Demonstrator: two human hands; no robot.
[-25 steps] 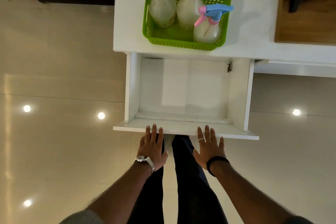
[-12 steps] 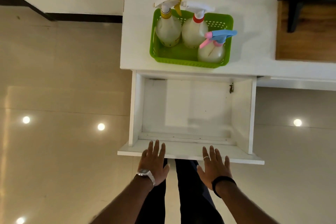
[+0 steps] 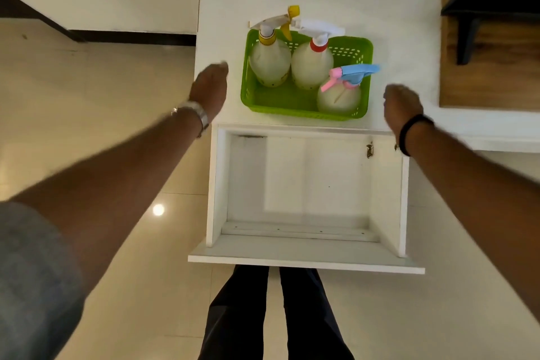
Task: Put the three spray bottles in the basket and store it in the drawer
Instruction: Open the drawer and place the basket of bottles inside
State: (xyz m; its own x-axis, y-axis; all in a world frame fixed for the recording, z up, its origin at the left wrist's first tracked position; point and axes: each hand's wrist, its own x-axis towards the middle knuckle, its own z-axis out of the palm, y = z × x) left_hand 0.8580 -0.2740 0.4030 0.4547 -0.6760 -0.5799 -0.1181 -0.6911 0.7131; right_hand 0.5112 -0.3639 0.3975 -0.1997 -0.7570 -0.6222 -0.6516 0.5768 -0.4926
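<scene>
Basket (image 3: 280,102): stiff plastic, 3 bottles (image 3: 312,67) (top-heavy, likely); grip both end rims. Left hand (image 3: 209,88), right hand (image 3: 402,108) flank it, loosely open, empty; drawer (image 3: 304,248) open

Three spray bottles (image 3: 311,66), one green basket (image 3: 280,104), one open drawer (image 3: 304,251), two hands (image 3: 209,88).

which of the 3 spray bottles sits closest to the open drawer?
The bottle with the blue and pink spray head, in the green basket at its near right corner. The yellow-collared bottle and red-collared bottle stand further back.
</scene>
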